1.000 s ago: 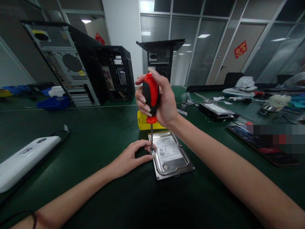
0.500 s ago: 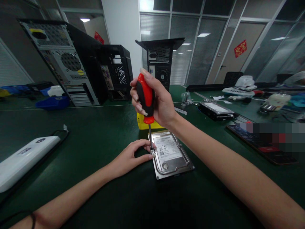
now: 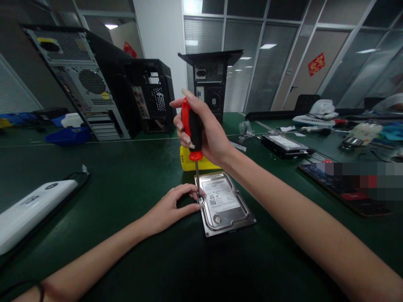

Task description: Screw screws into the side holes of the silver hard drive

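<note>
A silver hard drive point(image 3: 225, 212) with a white label lies flat on the green tabletop. My right hand point(image 3: 208, 130) wraps round the red and black handle of a screwdriver point(image 3: 195, 126), held nearly upright, its index finger lifted off the handle. The shaft points down to a screw spot on the drive's left edge. At that edge, my left hand point(image 3: 176, 205) has its thumb and fingers closed about the drive beside the screwdriver's tip. The tip itself is partly hidden by these fingers.
Just behind the drive sits a yellow object point(image 3: 189, 163). Computer cases point(image 3: 110, 84) stand at the back. A second hard drive point(image 3: 285, 144) and a phone point(image 3: 341, 191) lie on the right, a white power bank-like block point(image 3: 34, 209) on the left.
The screwdriver handle has turned, its red stripe shifting from the right side to the left. My right index finger has stretched outward. My left hand and the drive stay in place.
</note>
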Tool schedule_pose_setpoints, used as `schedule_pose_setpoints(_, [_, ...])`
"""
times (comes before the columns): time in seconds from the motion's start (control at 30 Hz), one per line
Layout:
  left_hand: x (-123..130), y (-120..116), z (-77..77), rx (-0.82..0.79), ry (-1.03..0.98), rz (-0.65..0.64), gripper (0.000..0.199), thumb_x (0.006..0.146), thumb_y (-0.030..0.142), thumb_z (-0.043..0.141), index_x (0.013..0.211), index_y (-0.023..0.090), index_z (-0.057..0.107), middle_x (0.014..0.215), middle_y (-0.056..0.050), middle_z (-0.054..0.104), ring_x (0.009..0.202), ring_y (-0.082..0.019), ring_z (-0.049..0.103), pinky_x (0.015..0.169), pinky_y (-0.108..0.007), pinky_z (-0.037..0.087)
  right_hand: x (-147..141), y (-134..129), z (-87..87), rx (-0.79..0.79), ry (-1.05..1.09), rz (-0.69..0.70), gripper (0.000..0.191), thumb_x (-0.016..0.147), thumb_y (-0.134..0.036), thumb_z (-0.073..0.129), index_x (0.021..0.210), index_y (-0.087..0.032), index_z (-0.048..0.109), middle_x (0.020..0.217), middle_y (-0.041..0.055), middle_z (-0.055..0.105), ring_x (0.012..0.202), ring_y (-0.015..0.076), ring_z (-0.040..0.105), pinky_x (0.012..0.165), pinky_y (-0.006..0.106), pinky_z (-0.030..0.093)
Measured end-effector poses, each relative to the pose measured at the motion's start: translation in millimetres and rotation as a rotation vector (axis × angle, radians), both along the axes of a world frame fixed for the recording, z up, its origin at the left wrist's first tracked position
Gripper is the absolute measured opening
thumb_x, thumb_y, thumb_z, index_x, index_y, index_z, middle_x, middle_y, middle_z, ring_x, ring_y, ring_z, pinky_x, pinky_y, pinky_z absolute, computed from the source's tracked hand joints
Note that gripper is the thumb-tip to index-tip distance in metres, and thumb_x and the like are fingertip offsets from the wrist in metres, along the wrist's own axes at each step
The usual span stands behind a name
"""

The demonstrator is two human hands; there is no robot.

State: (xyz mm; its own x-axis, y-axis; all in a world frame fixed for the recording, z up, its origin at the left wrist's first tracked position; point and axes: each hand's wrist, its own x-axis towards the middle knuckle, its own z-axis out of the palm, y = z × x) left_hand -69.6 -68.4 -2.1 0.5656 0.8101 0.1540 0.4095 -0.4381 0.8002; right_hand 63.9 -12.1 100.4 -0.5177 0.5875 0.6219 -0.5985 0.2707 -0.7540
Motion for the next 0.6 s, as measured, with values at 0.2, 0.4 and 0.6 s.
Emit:
schedule_pose_setpoints(0.2, [-1.0, 0.4, -0.7, -0.005, -0.002, 0.002, 0.026, 0.085, 0.033, 0.059, 0.106, 0.019, 0.056, 0.1, -0.003, 0.058, 0.097, -0.02, 0.053, 0.09, -0.034, 0.041, 0.0, -2.5, 1.5, -0.011, -0.018, 0.021, 0.036, 0.082, -0.051, 0.048, 0.09, -0.015, 0.049, 0.071, -0.002, 0.042, 0.049, 0.003, 0.041, 0.042, 0.017, 0.033])
schedule_pose_setpoints(0.4, [-0.9, 0.9, -0.3, -0.001, 0.005, 0.004, 0.025, 0.085, 0.033, 0.058, 0.106, 0.02, 0.057, 0.102, -0.003, 0.058, 0.098, -0.02, 0.053, 0.09, -0.033, 0.041, -2.5, 0.9, -2.9, 0.002, 0.04, -0.083, 0.024, 0.08, -0.036, 0.055, 0.086, -0.018, 0.041, 0.075, -0.0028, 0.049, 0.05, 0.0046, 0.05, 0.045, 0.018, 0.041])
schedule_pose_setpoints(0.6, [-1.7, 1.0, -2.1, 0.004, 0.003, -0.002, 0.025, 0.085, 0.034, 0.058, 0.107, 0.021, 0.056, 0.1, -0.002, 0.058, 0.097, -0.019, 0.053, 0.09, -0.033, 0.04, -2.0, -1.8, -4.1, 0.013, 0.019, -0.096, 0.032, 0.077, -0.041, 0.059, 0.085, -0.02, 0.037, 0.067, -0.0061, 0.045, 0.044, 0.0018, 0.039, 0.039, 0.015, 0.029])
